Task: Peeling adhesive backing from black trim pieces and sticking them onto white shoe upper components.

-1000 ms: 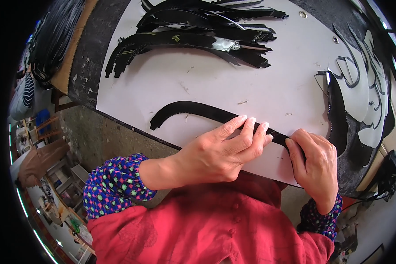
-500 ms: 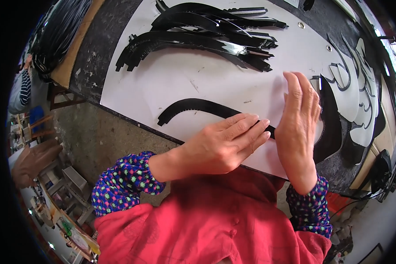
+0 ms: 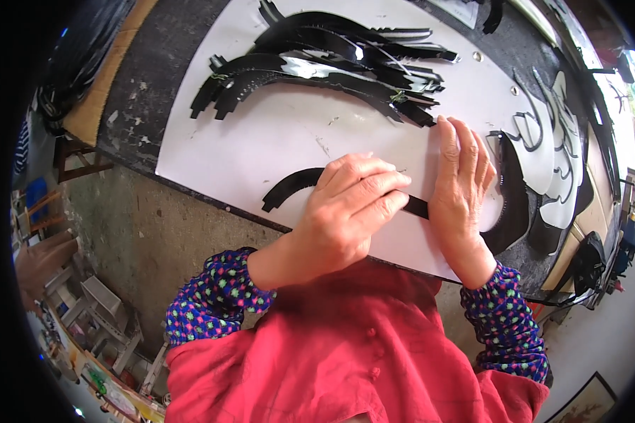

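A narrow, curved black strip point(image 3: 289, 186) with small notches along its inner edge lies on the white sheet point(image 3: 226, 158) nearest my body. My left hand point(image 3: 353, 201) is over the middle of the strip, its fingers bent and pressed together on it; the thumb is hidden underneath. Fingers stretched out flat, my right hand point(image 3: 461, 180) rests across the strip's right end and hides it. Farther back on the sheet sits a loose pile of similar glossy black curved strips point(image 3: 317, 67), some with pale patches.
Right of my right hand lies a wide black curved piece point(image 3: 513, 197). Beyond it are pale cut pieces point(image 3: 533, 151) with black curved edging. A bundle of long black strips point(image 3: 85, 53) lies at the far left. The dark worktable point(image 3: 140, 113) shows around the sheet.
My left hand has shifted left along the strip and its fingers have curled. My right hand has moved slightly left, onto the strip's right end. The whole view has shifted a little.
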The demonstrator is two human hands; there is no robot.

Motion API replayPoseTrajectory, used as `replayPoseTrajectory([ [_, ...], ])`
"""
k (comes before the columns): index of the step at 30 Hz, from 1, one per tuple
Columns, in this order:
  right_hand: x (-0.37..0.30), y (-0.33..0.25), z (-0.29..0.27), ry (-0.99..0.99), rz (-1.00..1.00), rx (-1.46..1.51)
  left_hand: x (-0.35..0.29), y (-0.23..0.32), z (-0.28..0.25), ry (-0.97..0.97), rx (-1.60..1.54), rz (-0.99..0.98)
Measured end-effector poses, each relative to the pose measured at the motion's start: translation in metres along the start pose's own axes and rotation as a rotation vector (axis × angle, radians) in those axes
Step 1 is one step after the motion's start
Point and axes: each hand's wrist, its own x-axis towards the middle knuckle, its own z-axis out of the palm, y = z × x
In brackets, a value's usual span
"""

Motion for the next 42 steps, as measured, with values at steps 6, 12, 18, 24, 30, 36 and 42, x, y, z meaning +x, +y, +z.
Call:
replayPoseTrajectory([
  [6, 0.001, 0.014, 0.001, 0.113, 0.178, 0.470, -0.008, 0.000, 0.001, 0.012, 0.202, 0.074],
  [12, -0.033, 0.044, -0.013, 0.354, 0.443, 1.023, -0.009, 0.042, 0.020, -0.052, 0.423, 0.203],
  [18, -0.091, 0.044, -0.047, 0.213, 0.085, 0.481, -0.009, 0.031, 0.029, -0.171, 0.517, 0.252],
  [24, -0.129, 0.056, -0.045, 0.164, 0.060, 0.338, -0.015, 0.025, 0.039, -0.255, 0.625, 0.181],
  [30, -0.145, 0.069, -0.059, -0.136, -0.038, 0.203, -0.007, 0.029, 0.033, -0.302, 0.861, 0.271],
  [36, -0.154, 0.057, -0.066, -0.095, -0.128, 0.174, -0.007, 0.020, -0.006, -0.149, 0.896, 0.145],
  [42, -0.163, 0.045, -0.062, 0.243, -0.417, 0.205, -0.052, 0.109, 0.028, -0.255, 0.258, 0.144],
])
